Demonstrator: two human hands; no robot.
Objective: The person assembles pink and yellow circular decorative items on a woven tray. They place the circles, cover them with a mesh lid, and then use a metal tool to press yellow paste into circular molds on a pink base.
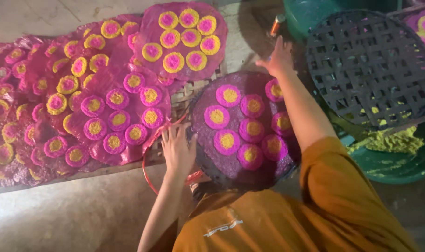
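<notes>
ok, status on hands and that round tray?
Left hand flat on near rim of round tray. Right hand grips far rim. Purple sheet on it. Red strap beside left hand.

Matt woven bamboo tray (369,65); glossy green plastic basin (399,165); grainy, damp-looking purple sheet (243,126); orange cloth sleeve (343,186).
</notes>
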